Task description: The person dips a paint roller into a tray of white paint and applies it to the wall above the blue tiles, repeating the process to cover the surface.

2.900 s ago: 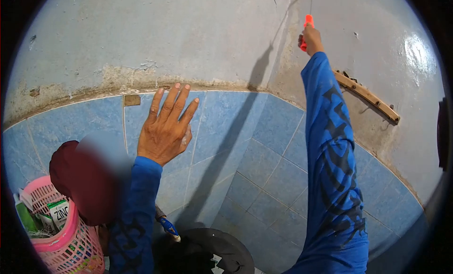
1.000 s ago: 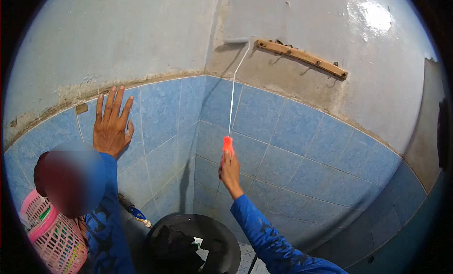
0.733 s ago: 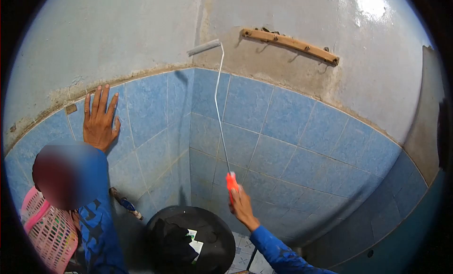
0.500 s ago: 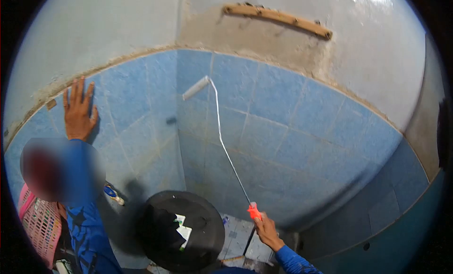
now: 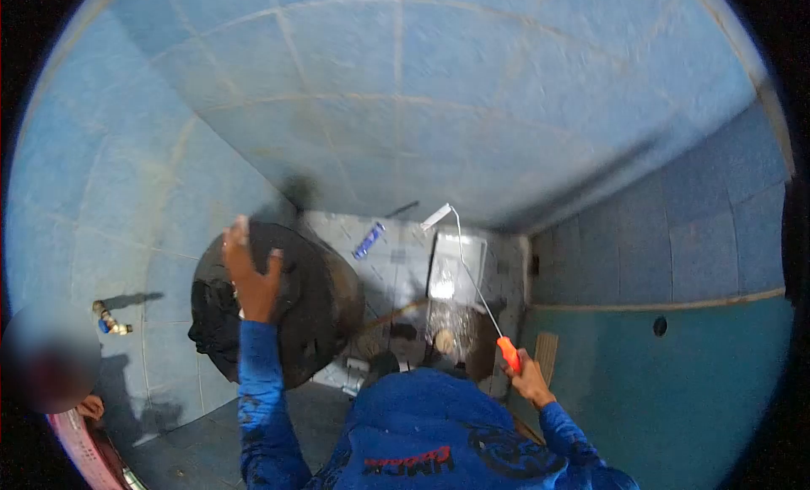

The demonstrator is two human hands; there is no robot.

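The orange handle of a long-wired paint roller (image 5: 476,289) is in my right hand (image 5: 531,382), fingers closed round it. Its narrow white sleeve overlaps the top edge of a pale, shiny rectangular tray (image 5: 456,266) on the floor in this view. My left hand (image 5: 252,271) is held out with fingers apart, nothing in it. Beneath it in view stands a large black drum (image 5: 295,338), with dark crumpled material on its left side.
Blue tiled walls (image 5: 354,144) meet in a corner behind the drum. A brass tap (image 5: 110,320) juts from the left wall. On the floor lies a blue-and-white wrapper (image 5: 369,240). A teal surface (image 5: 641,380) fills the right. A pink basket (image 5: 80,439) is at lower left beside another person.
My view has tipped down from the upper wall to the floor. My left hand has come off the wall tiles, and the roller has dropped from the wall to the tray.
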